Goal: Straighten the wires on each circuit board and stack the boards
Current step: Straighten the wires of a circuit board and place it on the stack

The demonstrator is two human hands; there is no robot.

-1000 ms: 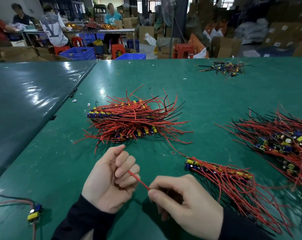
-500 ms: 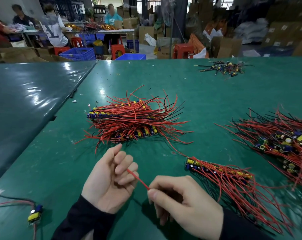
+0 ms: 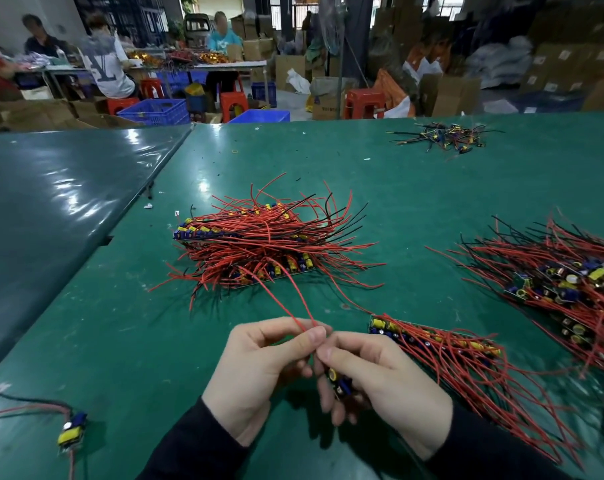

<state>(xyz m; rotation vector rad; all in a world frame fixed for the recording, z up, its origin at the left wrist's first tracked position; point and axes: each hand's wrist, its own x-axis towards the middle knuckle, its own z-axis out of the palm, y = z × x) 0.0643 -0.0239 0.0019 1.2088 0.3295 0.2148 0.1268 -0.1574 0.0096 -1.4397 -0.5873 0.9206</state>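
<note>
Now both hands pinch the red wires (image 3: 286, 299) at fingertips: left hand (image 3: 259, 372) above, right hand (image 3: 380, 386) curled round the board (image 3: 340, 384), over the bench (image 3: 120, 341).

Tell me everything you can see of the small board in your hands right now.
The small circuit board is mostly hidden inside the right hand, whose fingers curl round it. Only a yellow-topped cylindrical part and a blue part show between the fingers. Two thin red wires rise from the hands and run up and away toward the pile beyond. The left hand pinches these wires between thumb and fingertips, just above the board. The board is held off the green table.
</note>
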